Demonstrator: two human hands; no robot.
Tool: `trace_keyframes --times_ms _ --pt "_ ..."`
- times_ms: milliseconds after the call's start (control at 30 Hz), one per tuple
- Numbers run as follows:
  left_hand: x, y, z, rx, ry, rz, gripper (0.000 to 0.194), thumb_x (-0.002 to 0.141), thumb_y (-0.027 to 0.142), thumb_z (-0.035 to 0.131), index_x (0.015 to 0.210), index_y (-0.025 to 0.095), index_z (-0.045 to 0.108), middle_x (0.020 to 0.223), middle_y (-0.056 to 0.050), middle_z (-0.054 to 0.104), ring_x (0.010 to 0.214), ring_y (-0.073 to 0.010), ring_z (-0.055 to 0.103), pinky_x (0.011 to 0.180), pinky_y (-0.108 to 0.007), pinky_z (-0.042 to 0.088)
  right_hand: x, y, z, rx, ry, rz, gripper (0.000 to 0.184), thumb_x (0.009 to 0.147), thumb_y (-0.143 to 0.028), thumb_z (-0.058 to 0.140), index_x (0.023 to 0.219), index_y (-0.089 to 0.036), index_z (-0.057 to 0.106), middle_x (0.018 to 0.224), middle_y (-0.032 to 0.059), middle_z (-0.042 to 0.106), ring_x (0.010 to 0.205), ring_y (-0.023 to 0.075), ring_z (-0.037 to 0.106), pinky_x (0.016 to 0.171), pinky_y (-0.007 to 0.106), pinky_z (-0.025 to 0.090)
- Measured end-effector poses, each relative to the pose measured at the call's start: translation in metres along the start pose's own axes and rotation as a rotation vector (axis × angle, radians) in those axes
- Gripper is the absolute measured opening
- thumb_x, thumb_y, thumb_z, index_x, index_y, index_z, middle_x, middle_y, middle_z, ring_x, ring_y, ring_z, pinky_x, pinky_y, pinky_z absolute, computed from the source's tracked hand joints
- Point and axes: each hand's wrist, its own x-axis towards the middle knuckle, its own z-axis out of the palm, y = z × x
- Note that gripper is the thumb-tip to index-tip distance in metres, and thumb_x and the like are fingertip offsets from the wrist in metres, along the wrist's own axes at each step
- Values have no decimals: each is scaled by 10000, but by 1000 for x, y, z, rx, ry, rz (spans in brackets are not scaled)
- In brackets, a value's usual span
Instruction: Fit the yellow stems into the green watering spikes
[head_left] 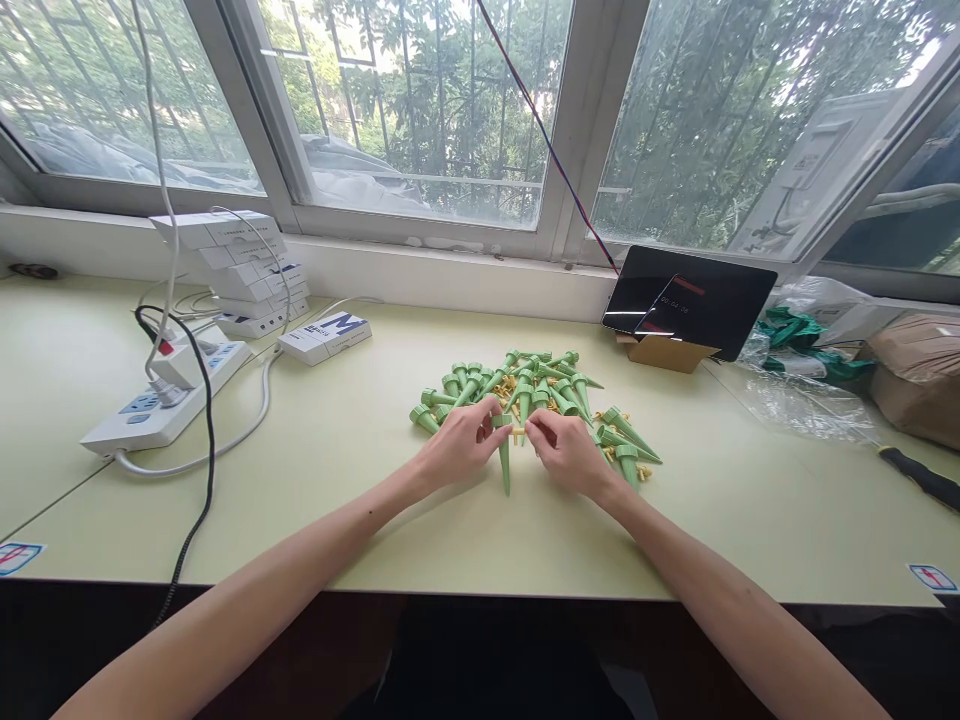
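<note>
The left hand (463, 442) is pinching a green spike (505, 468); the right hand (568, 452) is pinching a yellow peg (519, 431) beside it (seemingly needing steady alignment).

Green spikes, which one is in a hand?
The green spike in the left hand, its tip toward you; the other spikes lie scattered on the table.

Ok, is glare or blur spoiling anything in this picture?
Head view: daylight partly washes out the windows; white glare streaks the tablet; shadows on the table are soft; the yellow piece between left hand and right hand looks too small and soft for detail.
</note>
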Motion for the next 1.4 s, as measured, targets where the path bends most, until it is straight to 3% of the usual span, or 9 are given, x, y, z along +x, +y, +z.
trace_keyframes --times_ms 400,967,1400 --pt "0 0 -1 16 0 -9 174 911 375 520 885 209 480 654 43 502 500 -111 431 525 -241 329 -1 -3 -1 15 68 -38 269 944 -288 472 706 -178 531 570 -38 455 505 101 370 504 249 297" --pt "0 1 -1 16 17 0 157 906 355 527 866 205 498 615 47 494 490 -115 434 525 -245 321 -2 -6 -2 8 114 -31 317 925 -309 484 630 -197 458 542 -38 399 496 106 330 498 256 290" --pt "0 1 -1 17 11 18 166 917 367 514 882 206 491 615 48 488 488 -112 411 523 -245 318 -1 -9 -3 31 53 -29 239 937 -321 488 750 -189 555 568 -31 473 504 112 387 508 258 323"
